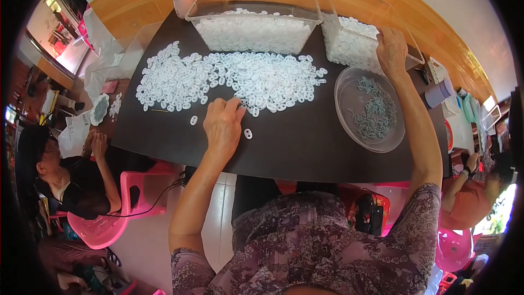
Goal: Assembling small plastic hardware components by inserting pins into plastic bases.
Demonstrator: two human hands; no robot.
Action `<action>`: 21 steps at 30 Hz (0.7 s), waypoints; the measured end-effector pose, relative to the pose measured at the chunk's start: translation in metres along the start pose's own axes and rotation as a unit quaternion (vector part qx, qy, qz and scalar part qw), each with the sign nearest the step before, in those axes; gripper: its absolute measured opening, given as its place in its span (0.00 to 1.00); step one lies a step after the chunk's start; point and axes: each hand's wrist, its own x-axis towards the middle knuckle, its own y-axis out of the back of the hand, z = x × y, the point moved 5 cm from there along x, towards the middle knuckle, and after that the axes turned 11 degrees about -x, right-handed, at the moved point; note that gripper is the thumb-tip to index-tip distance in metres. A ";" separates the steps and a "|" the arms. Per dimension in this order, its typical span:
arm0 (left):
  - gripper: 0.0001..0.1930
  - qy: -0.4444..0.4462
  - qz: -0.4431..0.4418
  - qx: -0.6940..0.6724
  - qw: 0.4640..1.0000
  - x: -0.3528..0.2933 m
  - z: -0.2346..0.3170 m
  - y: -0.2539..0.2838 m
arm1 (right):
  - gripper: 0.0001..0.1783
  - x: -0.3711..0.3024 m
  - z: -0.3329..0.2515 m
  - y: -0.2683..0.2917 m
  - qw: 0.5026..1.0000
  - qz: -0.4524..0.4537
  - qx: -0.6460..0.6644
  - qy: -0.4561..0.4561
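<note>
My left hand [222,124] is at the near edge of a spread pile of small white oval two-holed plastic pieces [267,79]. Its fingers are bent down and drawn together; whatever lies under their tips is hidden. Two loose pieces lie near it: one white piece [194,121] to its left, another white piece [248,134] to its right. My right hand [392,50] is closed on the edge of the right-hand clear plastic bin [404,24], which holds more white pieces [349,43]. Its fingertips are partly hidden.
A round clear tray [344,114] of small grey-green parts stands below my right forearm. Behind the pile is a large clear bin [254,19] of white pieces, with a pale bottle [182,0] beside it. Co-workers sit at left [60,175] and right [475,196].
</note>
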 end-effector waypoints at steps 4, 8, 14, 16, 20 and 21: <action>0.09 -0.018 -0.034 0.060 0.997 0.007 -0.008 -0.017 | 0.08 -0.011 -0.003 0.018 1.000 0.016 0.022 -0.008; 0.08 -0.005 -0.026 0.033 0.999 0.007 -0.007 -0.007 | 0.07 -0.036 -0.030 0.046 0.987 0.061 0.143 0.037; 0.04 0.136 -0.013 -0.236 0.962 -0.004 -0.009 0.004 | 0.05 -0.099 -0.038 0.052 0.975 -0.060 0.214 0.030; 0.03 0.153 -0.010 -0.304 0.940 -0.008 0.003 0.009 | 0.05 -0.120 -0.040 0.046 0.953 -0.130 0.270 0.042; 0.06 0.226 -0.027 -0.418 0.880 -0.028 0.038 0.009 | 0.05 -0.139 -0.051 0.036 0.946 -0.206 0.240 0.068; 0.06 0.234 -0.027 -0.429 0.872 -0.034 0.045 0.004 | 0.04 -0.141 -0.054 0.033 0.951 -0.215 0.210 0.077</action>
